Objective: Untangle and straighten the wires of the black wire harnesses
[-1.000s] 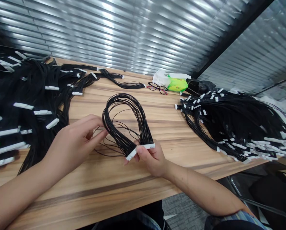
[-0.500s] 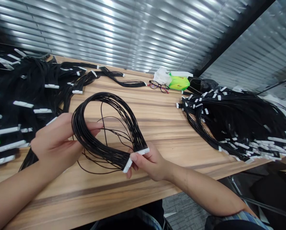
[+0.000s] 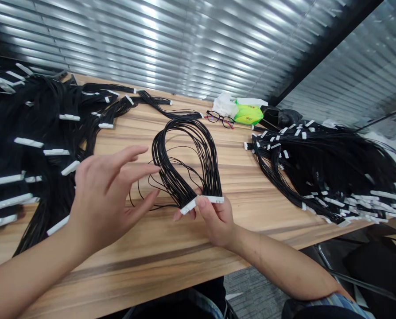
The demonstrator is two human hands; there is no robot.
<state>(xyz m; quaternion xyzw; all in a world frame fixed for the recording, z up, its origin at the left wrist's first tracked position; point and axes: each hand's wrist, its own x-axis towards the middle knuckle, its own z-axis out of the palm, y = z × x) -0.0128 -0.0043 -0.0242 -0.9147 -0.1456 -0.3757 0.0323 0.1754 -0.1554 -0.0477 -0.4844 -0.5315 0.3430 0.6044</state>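
Observation:
A black wire harness forms an upright loop above the table, its two white connectors brought close together at the bottom. My right hand grips both connector ends, thumb in front and fingers behind. To the left of the loop is my left hand, its fingers spread and curved, with nothing held in it. Its fingertips come close to the wires; whether they touch, I cannot tell. A few loose thin wires hang out of the bundle toward the left hand.
Heaps of similar harnesses lie on the left and on the right of the wooden table. At the back are eyeglasses and a green tissue pack. Corrugated metallic panelling rises behind.
My left hand has let go of the looped wires and its fingers have spread. The loop has swung right and more upright, while my right hand keeps hold of the connectors.

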